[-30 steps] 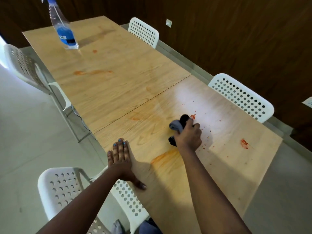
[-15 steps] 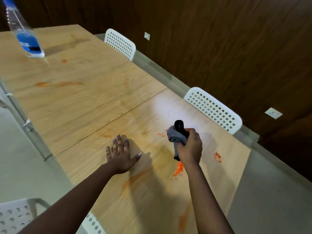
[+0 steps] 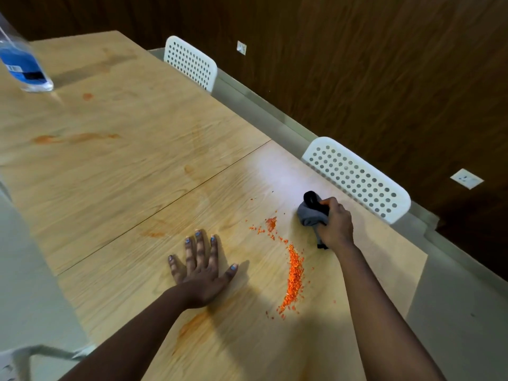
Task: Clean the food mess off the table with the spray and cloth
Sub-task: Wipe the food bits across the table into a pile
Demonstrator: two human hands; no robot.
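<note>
The right hand (image 3: 336, 225) has its grip closed around a bunched grey cloth with a black edge (image 3: 312, 213), pressed to the pale wooden table (image 3: 123, 174) on its far side, just beyond a curved line of orange food crumbs (image 3: 295, 279). The left hand (image 3: 202, 266) lies flat and open on the table, fingers spread, holding nothing, a little to the left of the crumbs. The clear spray bottle of blue liquid (image 3: 23, 66) stands well apart at the far left end, partly cut off by the frame edge.

What could go wrong, as I judge it: the crumbs are loose and lie near the table's right edge, so a fast sweep could scatter them onto the floor. A bunched cloth may also push them along rather than gather them, and may smear the orange stains.

Counted: one cloth, one spray bottle, two hands, two white perforated plastic chairs (image 3: 357, 180) on the far side with part of a third at the lower left, one main crumb line with a smaller cluster (image 3: 270, 224) beside it, and several orange smears, the longest (image 3: 74, 138) on the far table half
</note>
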